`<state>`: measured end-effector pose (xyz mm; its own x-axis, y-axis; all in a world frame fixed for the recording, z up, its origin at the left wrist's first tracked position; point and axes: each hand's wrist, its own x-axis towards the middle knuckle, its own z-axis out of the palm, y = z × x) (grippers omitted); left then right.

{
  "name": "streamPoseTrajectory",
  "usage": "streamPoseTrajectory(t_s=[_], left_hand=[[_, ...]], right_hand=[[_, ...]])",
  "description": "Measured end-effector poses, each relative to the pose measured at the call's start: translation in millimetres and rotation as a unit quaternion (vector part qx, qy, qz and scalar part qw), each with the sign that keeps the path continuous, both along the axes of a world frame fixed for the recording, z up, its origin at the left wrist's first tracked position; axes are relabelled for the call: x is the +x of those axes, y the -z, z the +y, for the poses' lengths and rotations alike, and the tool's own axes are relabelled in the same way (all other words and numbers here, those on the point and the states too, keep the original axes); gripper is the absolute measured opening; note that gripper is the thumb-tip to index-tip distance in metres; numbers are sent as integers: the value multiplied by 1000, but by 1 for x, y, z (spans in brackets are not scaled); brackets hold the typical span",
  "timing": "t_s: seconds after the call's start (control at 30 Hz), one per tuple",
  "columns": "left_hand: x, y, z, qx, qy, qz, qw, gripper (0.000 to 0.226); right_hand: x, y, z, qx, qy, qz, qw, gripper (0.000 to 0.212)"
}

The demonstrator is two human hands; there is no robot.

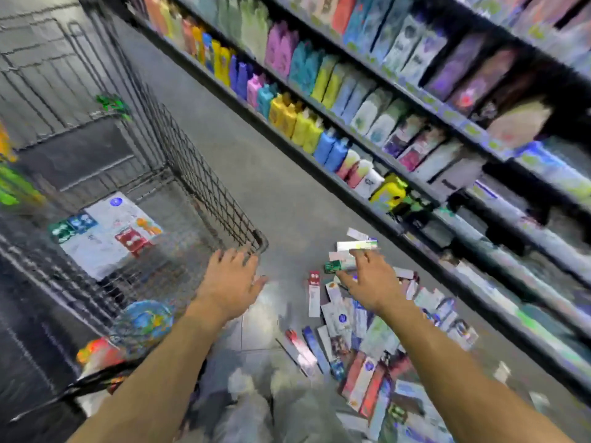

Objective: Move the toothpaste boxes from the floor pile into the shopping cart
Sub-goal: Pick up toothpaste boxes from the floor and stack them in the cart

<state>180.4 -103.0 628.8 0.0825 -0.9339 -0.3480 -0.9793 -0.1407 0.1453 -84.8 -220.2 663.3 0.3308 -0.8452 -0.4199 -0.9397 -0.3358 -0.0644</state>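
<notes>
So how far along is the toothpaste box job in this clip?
Early on. A few boxes already lie in the shopping cart. The right hand holds boxes above the floor pile; the left hand is open by the cart's corner. Most of the pile remains on the floor.

Head view, down toward floor (256, 174)

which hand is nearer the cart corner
Left. The left hand sits just below the cart corner, about touching it; the right hand is off to its right, over the box pile.
</notes>
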Motion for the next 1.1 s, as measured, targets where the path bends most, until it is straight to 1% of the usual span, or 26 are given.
streamPoseTrajectory(t_s=[0.07, 0.17, 0.23, 0.33, 0.37, 0.5, 0.6, 0.77, 0.83, 0.9, 0.93, 1.0, 1.1], left_hand=[[-28, 15, -18, 14, 55, 2, 998, 74], [-77, 45, -46, 31, 134, -5, 990, 80], [-108, 67, -61, 71, 167, -7, 983, 71], [-150, 107, -78, 77, 196, -8, 977, 64], [-162, 121, -84, 85, 202, -2, 976, 63], [-201, 204, -113, 89, 224, -7, 971, 62], [-220, 295, -134, 97, 224, -14, 970, 62], [-231, 477, -158, 121, 187, -13, 975, 65], [-232, 545, -164, 113, 150, -1, 982, 65], [-236, 600, -170, 87, 111, -2, 990, 63], [-239, 624, -172, 79, 76, 7, 994, 63], [-246, 662, -180, 76, -22, 57, 995, 67], [-254, 707, -191, 42, -130, 142, 980, 81]], right_hand=[[-33, 15, 7, 6, 26, 6, 1000, 65], [-82, 41, 17, 25, 89, 3, 996, 66], [-112, 62, 25, 46, 126, -2, 991, 67], [-152, 99, 31, 71, 173, 3, 982, 74], [-164, 114, 32, 79, 187, 3, 979, 73], [-199, 194, 23, 96, 220, 6, 971, 70], [-215, 280, 7, 106, 246, -12, 963, 70], [-218, 462, -17, 87, 264, -76, 958, 73], [-215, 532, -22, 71, 272, -100, 954, 74], [-213, 593, -25, 53, 266, -112, 956, 74], [-211, 620, -28, 47, 260, -115, 958, 73], [-210, 660, -36, 29, 254, -127, 958, 72], [-206, 694, -50, -6, 247, -131, 960, 70]])
